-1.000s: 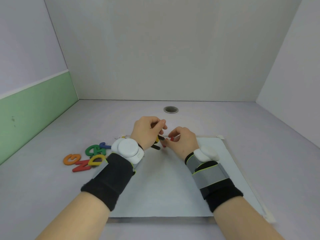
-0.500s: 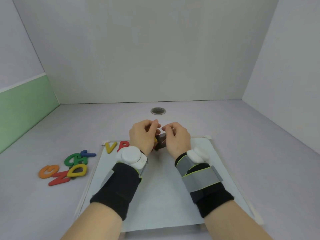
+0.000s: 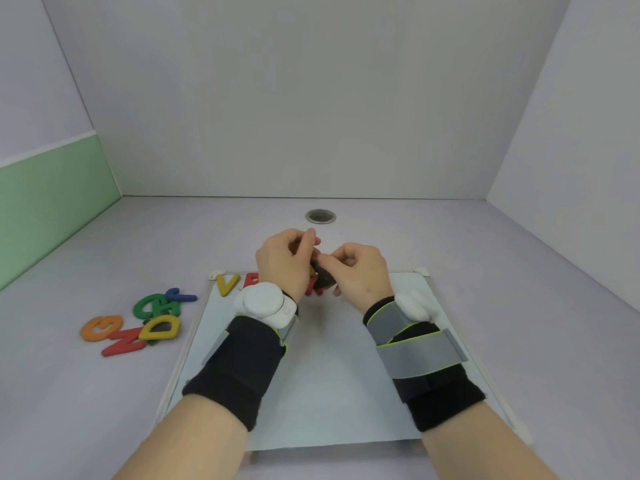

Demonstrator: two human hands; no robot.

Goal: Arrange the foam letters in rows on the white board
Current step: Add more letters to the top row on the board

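**Both grips meet on a dark piece over the board's far edge**

My left grip [image 3: 284, 261] and right grip [image 3: 356, 270] are curled in tight, fingertips pinched together on a small dark piece [image 3: 323, 277] between them; I take it for a letter's back, but cannot tell which letter; a bit of yellow and red shows just under it. Both hands hang above the far edge of the board [image 3: 332, 375], which lies flat on the worktop [image 3: 485, 258]; each wrist carries a black strap and a white pod.

On the board, at its far-left corner, I see a yellow V [image 3: 227, 284] lying flat; just beside it a red letter [image 3: 251, 280], half hidden by my left hand.

Off the board to the left, the loose pile sits on the worktop: orange G [image 3: 101, 328], red Z [image 3: 124, 344], yellow D [image 3: 161, 328], green letters [image 3: 157, 305], a blue one [image 3: 180, 295]; several overlap. A round metal grommet [image 3: 320, 216] sits in the worktop beyond my hands.
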